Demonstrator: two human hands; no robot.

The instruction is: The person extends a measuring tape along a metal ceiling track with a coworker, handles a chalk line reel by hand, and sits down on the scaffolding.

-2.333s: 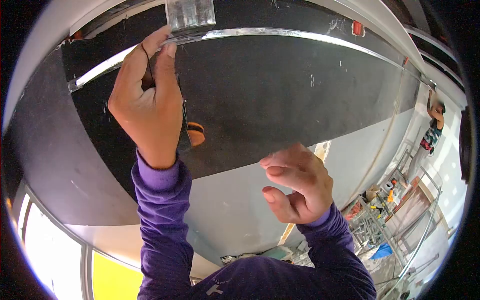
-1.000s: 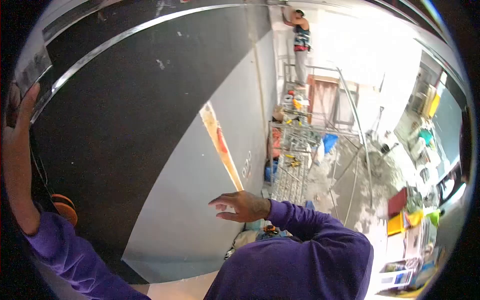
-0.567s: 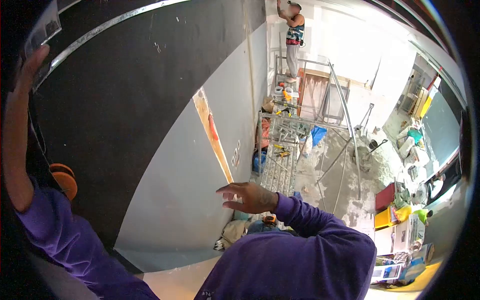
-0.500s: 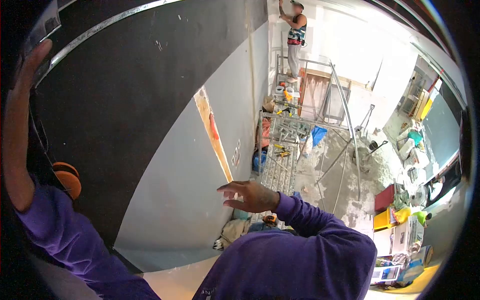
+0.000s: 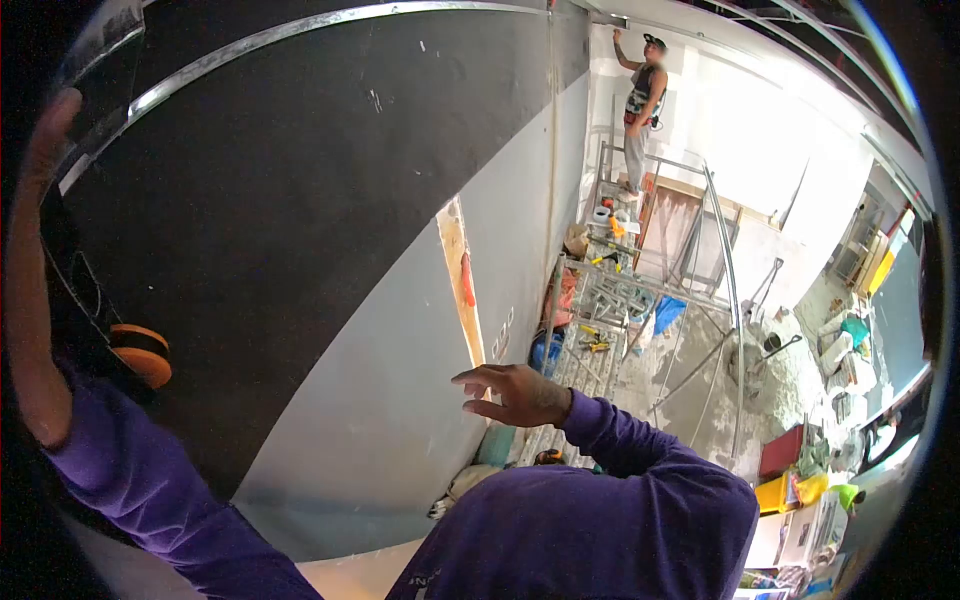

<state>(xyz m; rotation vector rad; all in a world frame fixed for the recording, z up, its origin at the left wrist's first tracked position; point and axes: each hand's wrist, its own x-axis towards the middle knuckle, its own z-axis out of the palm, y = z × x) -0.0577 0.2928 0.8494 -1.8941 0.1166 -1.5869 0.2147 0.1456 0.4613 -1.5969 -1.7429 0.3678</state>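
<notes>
My left hand (image 5: 60, 120) is raised at the far left, against a metal profile (image 5: 105, 60); its fingers are mostly hidden in the dark there. Below it, by my left forearm, is a round orange thing with a dark band (image 5: 141, 354). My right hand (image 5: 515, 393) is in front of my chest, palm facing the wall, its fingers loosely bent and apart with nothing in them. Just past its fingertips, a long pale wood-coloured strip (image 5: 455, 240) with a red object (image 5: 467, 280) on it runs up the grey wall (image 5: 370, 370). Whether my hand touches the strip cannot be made out.
A scaffold deck (image 5: 590, 355) holding tools and metal parts extends ahead. On its far end stands another person (image 5: 645, 95), one arm raised to the wall. A shovel (image 5: 770, 275), a yellow box (image 5: 775, 495) and bags lie on the right. A metal track (image 5: 300, 25) curves overhead.
My view has turned a little, so the scene sits further right and lower. The other person now has one arm lowered. My hands keep nearly the same pose.
</notes>
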